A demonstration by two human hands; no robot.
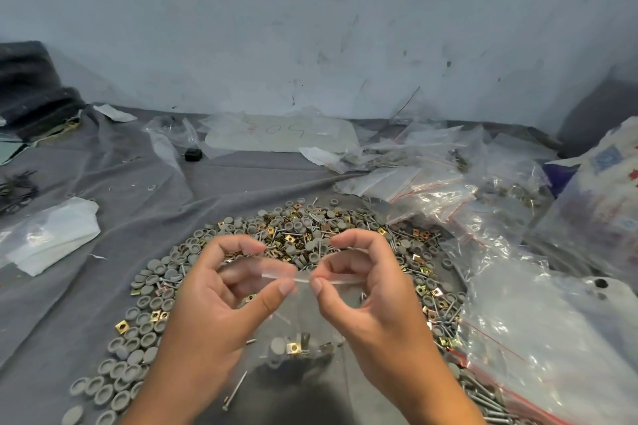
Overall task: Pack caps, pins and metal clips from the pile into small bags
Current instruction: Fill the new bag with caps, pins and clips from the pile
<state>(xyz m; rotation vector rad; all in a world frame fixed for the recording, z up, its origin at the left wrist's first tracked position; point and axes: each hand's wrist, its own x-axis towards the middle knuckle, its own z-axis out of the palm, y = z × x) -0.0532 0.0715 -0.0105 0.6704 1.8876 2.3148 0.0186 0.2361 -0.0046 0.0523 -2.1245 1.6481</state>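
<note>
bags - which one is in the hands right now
The small clear bag held up over the pile, both hands pinching its top strip; a few parts sit inside. The other bags lie on the cloth.

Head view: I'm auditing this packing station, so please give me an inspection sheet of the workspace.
Surface: grey cloth, wrinkled, covering the work area.
Job's things: pile of grey caps, pins and brass-coloured metal clips; small clear bag holding a few pieces at its bottom.
Clutter: empty and filled bags at right; white plastic sheet at left; small black object.
Grips: left hand and right hand both pinch the bag's top strip.
Cables: nothing clearly seen; a thin red strand lies against the wall.
Surroundings: scuffed pale wall; dark fabric at far left.
</note>
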